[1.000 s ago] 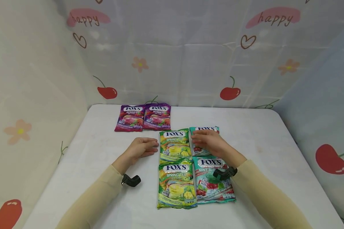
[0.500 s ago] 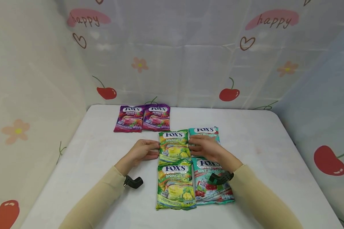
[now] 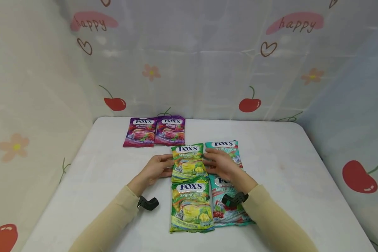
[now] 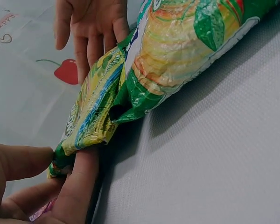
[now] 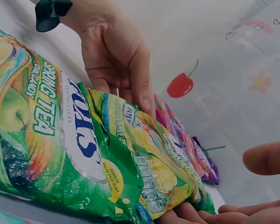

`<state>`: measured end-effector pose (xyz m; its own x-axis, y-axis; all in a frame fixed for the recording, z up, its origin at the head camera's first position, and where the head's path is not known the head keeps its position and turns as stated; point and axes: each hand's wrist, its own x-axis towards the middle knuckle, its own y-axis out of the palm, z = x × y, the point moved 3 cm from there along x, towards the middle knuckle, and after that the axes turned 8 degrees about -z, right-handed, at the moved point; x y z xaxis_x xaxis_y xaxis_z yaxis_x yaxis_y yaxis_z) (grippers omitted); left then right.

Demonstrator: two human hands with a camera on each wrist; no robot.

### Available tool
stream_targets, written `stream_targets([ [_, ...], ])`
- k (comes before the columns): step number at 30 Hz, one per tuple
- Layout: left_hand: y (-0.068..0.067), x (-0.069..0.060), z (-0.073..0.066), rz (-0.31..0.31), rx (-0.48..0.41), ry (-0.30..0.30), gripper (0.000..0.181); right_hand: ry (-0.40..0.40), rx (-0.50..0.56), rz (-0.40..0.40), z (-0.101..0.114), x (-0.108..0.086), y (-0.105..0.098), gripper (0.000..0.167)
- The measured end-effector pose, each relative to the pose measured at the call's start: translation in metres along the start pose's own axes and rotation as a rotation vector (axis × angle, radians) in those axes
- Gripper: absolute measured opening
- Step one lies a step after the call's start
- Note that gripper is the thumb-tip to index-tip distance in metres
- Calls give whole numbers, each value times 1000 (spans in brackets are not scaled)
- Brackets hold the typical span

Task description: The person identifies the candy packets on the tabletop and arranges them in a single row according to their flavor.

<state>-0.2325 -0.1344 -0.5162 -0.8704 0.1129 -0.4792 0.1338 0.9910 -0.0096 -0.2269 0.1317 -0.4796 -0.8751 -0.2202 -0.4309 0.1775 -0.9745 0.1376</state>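
Yellow and green, the far Spring Tea packet (image 3: 188, 162) is placed near the middle of the table (image 3: 277, 150), between the two hands; whether it is raised clear of the surface cannot be told. Its left edge is pinched by the left hand (image 3: 155, 168), with the thumb set at the edge and a finger slipped underneath. Its right edge is touched by the fingers of the right hand (image 3: 222, 164), whose thumb is held well away from them, so that hand is left wide. Its lower edge is met by the top of the near Spring Tea packet (image 3: 192, 206). To the right, the far Mint Blossom packet (image 3: 234, 154) is partly covered by the right hand, and the near Mint Blossom packet (image 3: 218, 208) by the right wrist and sleeve. Farther back, toward the left, two purple Berries packets (image 3: 170, 132) are laid side by side, touching. Beige sleeves (image 3: 113, 213) are worn on both arms, and a black device (image 3: 148, 203) is seen at each wrist. Behind the table, a pale curtain (image 3: 176, 35) is printed with cherries, flowers, hearts and the word "happy".
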Motion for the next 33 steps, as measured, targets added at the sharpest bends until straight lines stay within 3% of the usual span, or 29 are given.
stream_targets([
  [16,-1,-7,-3,-2,-71,-16,59,-50,-43,-33,-6,5,7,58],
  [27,0,1,-18,-33,-79,15,60,-119,43,-53,7,3,5,59],
  [33,3,7,-28,-33,-83,29,58,-101,99,-84,13,8,3,63],
])
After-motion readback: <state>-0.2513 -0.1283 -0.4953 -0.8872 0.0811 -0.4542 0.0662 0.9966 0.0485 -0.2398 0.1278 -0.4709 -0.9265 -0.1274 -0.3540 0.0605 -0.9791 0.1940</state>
